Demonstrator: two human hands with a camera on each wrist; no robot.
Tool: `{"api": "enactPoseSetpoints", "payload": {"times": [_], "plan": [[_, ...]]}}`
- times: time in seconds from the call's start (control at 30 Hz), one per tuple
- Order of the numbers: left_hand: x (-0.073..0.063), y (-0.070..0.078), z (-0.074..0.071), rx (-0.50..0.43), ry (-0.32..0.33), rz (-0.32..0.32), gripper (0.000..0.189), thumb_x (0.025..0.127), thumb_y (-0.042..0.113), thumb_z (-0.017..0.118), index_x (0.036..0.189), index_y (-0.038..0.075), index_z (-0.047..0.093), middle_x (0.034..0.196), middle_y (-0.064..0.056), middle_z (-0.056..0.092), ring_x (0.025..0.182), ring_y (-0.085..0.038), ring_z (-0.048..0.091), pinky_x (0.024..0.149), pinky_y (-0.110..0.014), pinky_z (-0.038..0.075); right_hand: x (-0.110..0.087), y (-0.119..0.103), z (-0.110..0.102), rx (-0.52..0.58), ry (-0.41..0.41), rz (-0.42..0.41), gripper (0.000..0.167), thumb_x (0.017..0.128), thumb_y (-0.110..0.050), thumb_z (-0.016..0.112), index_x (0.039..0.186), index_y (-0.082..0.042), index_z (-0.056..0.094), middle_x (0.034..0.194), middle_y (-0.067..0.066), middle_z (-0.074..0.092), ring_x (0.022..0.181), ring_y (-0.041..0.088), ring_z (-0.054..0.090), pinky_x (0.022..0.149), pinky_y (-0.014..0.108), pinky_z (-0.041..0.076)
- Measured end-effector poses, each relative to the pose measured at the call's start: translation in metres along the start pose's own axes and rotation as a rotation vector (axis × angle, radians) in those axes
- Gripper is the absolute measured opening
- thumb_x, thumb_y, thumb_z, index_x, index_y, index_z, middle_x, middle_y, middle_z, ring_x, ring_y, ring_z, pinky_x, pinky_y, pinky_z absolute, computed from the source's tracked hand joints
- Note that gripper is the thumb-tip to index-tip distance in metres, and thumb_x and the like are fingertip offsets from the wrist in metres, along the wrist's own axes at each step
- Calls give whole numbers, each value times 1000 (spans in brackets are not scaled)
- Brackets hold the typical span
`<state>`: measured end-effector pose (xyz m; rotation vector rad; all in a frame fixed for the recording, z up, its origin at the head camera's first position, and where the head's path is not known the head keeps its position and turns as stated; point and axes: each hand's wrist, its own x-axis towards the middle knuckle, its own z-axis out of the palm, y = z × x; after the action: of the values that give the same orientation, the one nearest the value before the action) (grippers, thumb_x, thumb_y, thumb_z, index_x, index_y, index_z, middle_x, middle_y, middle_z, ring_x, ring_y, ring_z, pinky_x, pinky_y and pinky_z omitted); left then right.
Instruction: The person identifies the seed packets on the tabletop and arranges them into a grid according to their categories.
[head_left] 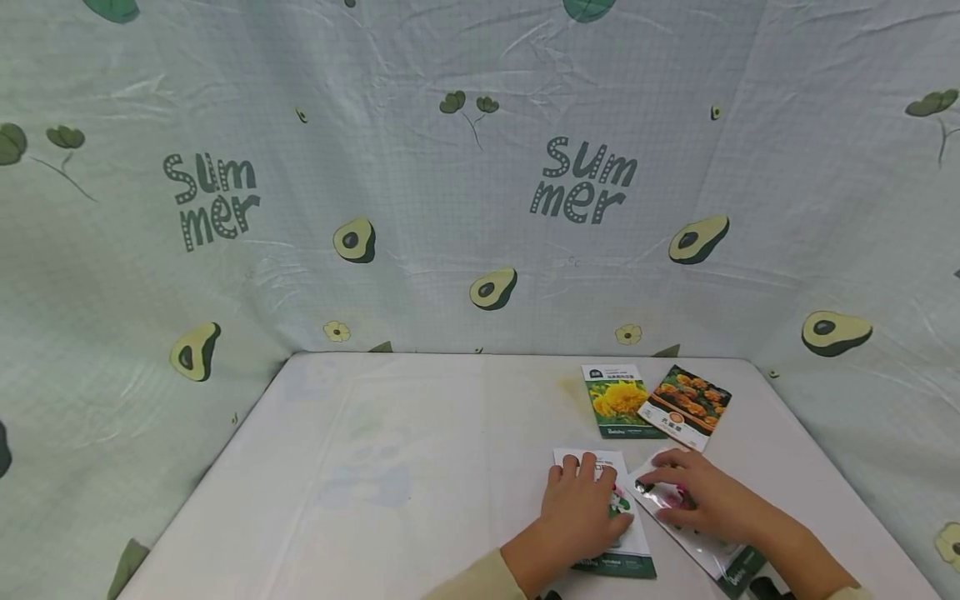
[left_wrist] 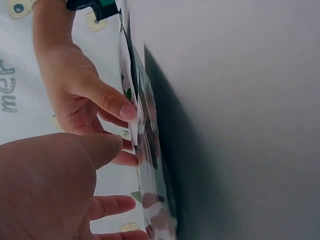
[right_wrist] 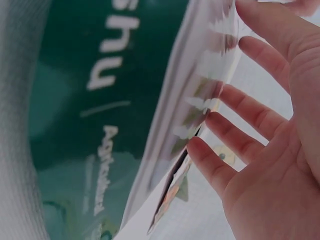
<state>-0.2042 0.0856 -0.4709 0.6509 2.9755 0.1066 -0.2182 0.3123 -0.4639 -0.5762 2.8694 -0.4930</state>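
On my feed, a pale cloth backdrop hangs behind the table, its grey lettering reading "SUMMER" at ten o'clock from the head view's centre and again between one and two, with avocado prints scattered around. The white table below has faint stains and creases. From that same centre, I find a yellow-flower packet at four o'clock, overlapped by an orange-flower packet; their small print is too tiny for me to read. At five o'clock, the left hand rests on a white packet with a green foot — fingers unclenched, laid over it. Between four and five, the right hand touches a glossy packet, its fingers spread and relaxed. The right wrist view shows white letters on that one's green band — "shu", then blurred smaller text.
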Motion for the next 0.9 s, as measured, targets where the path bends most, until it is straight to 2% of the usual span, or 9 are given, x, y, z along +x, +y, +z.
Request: {"api": "enactPoseSetpoints", "payload": {"times": [0.3, 0.43, 0.63, 0.9], "plan": [[5, 7, -2, -29, -15, -29, 56, 91, 71, 60, 138, 40, 56, 143, 9, 49, 135, -19, 44, 113, -45, 38, -1, -1, 0, -3, -3, -24, 49, 81, -47, 84, 125, -33, 70, 134, 7, 59, 124, 33, 53, 98, 61, 52], [6, 7, -1, -27, -23, -41, 55, 90, 70, 62, 136, 40, 58, 141, 10, 50, 133, -18, 44, 112, -44, 39, -1, 3, 2, 1, -7, -41, 46, 85, -50, 80, 127, -34, 69, 135, 6, 58, 124, 32, 52, 98, 61, 51], [8, 8, 2, -14, -21, -51, 56, 89, 70, 63, 136, 41, 57, 142, 10, 49, 132, -18, 44, 112, -44, 39, 0, 9, 3, 11, -29, -62, 43, 91, -51, 73, 131, -34, 67, 142, 7, 56, 132, 36, 50, 101, 65, 47], [10, 9, 2, -14, -8, -64, 55, 89, 70, 64, 135, 41, 59, 143, 9, 48, 134, -18, 43, 114, -43, 38, 0, 6, 4, -21, -7, -41, 46, 85, -51, 79, 127, -37, 66, 136, 4, 56, 129, 35, 49, 100, 66, 48]]}}
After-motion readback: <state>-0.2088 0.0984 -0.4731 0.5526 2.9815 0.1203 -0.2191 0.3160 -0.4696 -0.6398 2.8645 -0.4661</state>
